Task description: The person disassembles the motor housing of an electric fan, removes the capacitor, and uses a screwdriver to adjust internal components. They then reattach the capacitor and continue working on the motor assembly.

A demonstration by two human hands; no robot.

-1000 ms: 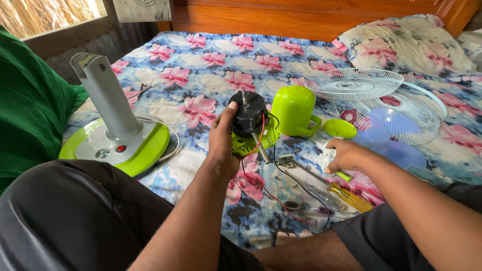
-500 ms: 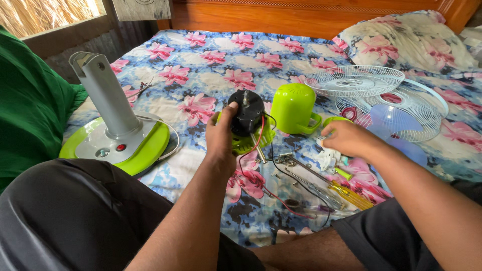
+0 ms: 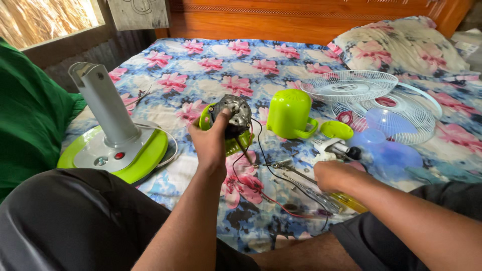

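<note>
My left hand [image 3: 211,143] grips a dark fan motor [image 3: 232,113] in its lime green mount, lifted a little above the floral bedsheet [image 3: 201,75]. Red and black wires [image 3: 266,173] trail from the motor toward my lap. My right hand [image 3: 334,175] rests low on the sheet with its fingers curled over metal pliers [image 3: 293,170] and a yellow-handled tool [image 3: 351,203]; whether it grips one is unclear. A lime green motor cover [image 3: 288,114] stands just beyond the motor.
The grey and green fan base with its upright column [image 3: 113,143] stands at left. White fan grilles [image 3: 369,98] and a blue blade [image 3: 386,150] lie at right, a small green cap [image 3: 336,129] beside them. A pillow [image 3: 401,50] and wooden headboard [image 3: 301,20] are behind, green cloth [image 3: 30,110] at far left.
My left hand has tipped the motor so its metal end faces up. My right hand has pulled back from near the green cap down onto the tools close to my lap.
</note>
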